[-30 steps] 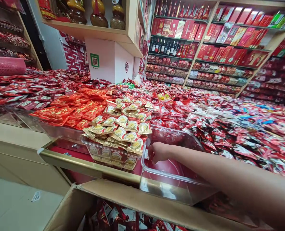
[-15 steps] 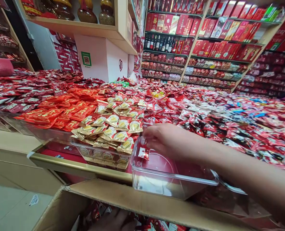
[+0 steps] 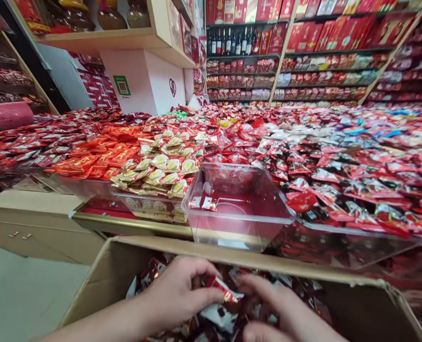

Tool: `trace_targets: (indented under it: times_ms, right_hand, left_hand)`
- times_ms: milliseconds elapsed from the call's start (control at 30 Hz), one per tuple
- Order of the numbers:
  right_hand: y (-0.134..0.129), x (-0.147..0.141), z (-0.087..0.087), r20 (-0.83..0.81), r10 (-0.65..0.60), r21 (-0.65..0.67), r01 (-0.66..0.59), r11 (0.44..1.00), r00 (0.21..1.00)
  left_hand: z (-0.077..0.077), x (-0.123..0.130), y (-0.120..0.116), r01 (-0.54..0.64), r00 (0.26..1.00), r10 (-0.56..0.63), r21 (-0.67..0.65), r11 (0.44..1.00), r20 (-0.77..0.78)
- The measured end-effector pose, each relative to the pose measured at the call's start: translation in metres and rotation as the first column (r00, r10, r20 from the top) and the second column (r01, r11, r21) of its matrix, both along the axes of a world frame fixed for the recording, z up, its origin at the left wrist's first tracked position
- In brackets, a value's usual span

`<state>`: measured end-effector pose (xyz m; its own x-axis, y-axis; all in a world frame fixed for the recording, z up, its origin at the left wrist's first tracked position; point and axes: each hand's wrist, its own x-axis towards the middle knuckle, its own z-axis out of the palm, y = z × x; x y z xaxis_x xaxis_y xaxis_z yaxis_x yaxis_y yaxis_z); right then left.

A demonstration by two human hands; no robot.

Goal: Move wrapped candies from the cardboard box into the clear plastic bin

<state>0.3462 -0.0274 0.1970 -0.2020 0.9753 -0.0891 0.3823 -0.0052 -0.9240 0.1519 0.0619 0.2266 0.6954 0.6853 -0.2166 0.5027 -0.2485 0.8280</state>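
Inside the cardboard box (image 3: pixel 100 275), my left hand (image 3: pixel 187 289) pinches a small red and white wrapped candy (image 3: pixel 227 290) between thumb and fingers. Close to its right is my right hand (image 3: pixel 271 304), fingers apart, nothing visible in its grasp. More wrapped candies (image 3: pixel 220 317) lie loose in the box below both hands. Beyond the box stands a clear plastic bin (image 3: pixel 239 221), with a couple of candies (image 3: pixel 209 203) lying at its left side.
Left of the clear bin are gold-wrapped packets (image 3: pixel 157 173) and orange-red packets (image 3: pixel 97 159). Dark red and white packets (image 3: pixel 325 175) fill bins to the right. Behind, a white pillar (image 3: pixel 129 80) and stocked shelves (image 3: pixel 246 57) rise. A pink basket (image 3: pixel 7 116) sits far left.
My right hand has left the clear bin and come down into the box. One more candy shows in the bin. My left hand has risen among the candies, and the view has tilted down.
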Motion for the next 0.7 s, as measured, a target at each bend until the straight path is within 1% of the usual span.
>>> trace_targets:
  times_ms: [67,100,167,233,300,433,500,533,567,600,633,667,700]
  right_hand:
    - [0.0,-0.001,0.008,-0.168,-0.019,-0.079,0.005,0.997,0.986]
    - [0.001,0.0,0.011,-0.225,-0.032,-0.125,0.004,0.992,0.974]
    - [0.003,0.002,0.015,-0.287,-0.088,-0.181,0.036,0.983,0.954]
    - [0.004,0.004,0.016,-0.324,-0.146,-0.184,0.089,0.979,0.935]
    - [0.004,0.005,0.015,-0.339,-0.185,-0.16,0.138,0.977,0.923]
    - [0.002,0.004,0.013,-0.334,-0.218,-0.137,0.182,0.974,0.917]
    - [0.001,0.001,0.013,-0.338,-0.225,-0.148,0.185,0.972,0.914]
    - [0.001,0.0,0.013,-0.342,-0.233,-0.151,0.192,0.97,0.91]
    - [0.001,-0.001,0.013,-0.349,-0.246,-0.156,0.203,0.967,0.904]
    - [0.001,-0.001,0.014,-0.354,-0.257,-0.165,0.21,0.964,0.899]
    - [0.001,-0.002,0.014,-0.353,-0.266,-0.174,0.217,0.961,0.897]
    - [0.001,-0.002,0.014,-0.345,-0.271,-0.182,0.219,0.959,0.898]
    - [0.001,-0.002,0.013,-0.329,-0.267,-0.185,0.216,0.959,0.906]
  left_hand:
    - [0.005,0.013,-0.009,-0.076,0.99,0.089,-0.123,0.99,0.105]
    - [0.004,0.017,-0.012,-0.106,0.981,0.129,-0.159,0.982,0.144]
    - [0.002,0.022,-0.016,-0.142,0.96,0.185,-0.203,0.969,0.212]
    - [0.001,0.023,-0.018,-0.14,0.938,0.207,-0.243,0.96,0.279]
    - [0.003,0.023,-0.018,-0.111,0.92,0.212,-0.298,0.948,0.33]
    - [0.004,0.024,-0.02,-0.054,0.906,0.231,-0.444,0.894,0.355]
    - [0.002,0.025,-0.021,-0.048,0.9,0.246,-0.477,0.878,0.361]
    - [0.002,0.025,-0.02,-0.047,0.902,0.239,-0.469,0.882,0.359]
    - [0.003,0.024,-0.02,-0.049,0.909,0.217,-0.427,0.903,0.356]
    - [0.005,0.021,-0.02,-0.065,0.919,0.19,-0.34,0.938,0.347]
    - [0.008,0.017,-0.02,-0.097,0.928,0.162,-0.202,0.975,0.336]
    - [0.013,0.01,-0.021,-0.14,0.932,0.141,-0.027,0.99,0.333]
    - [0.017,0.001,-0.022,-0.182,0.932,0.123,0.149,0.972,0.34]
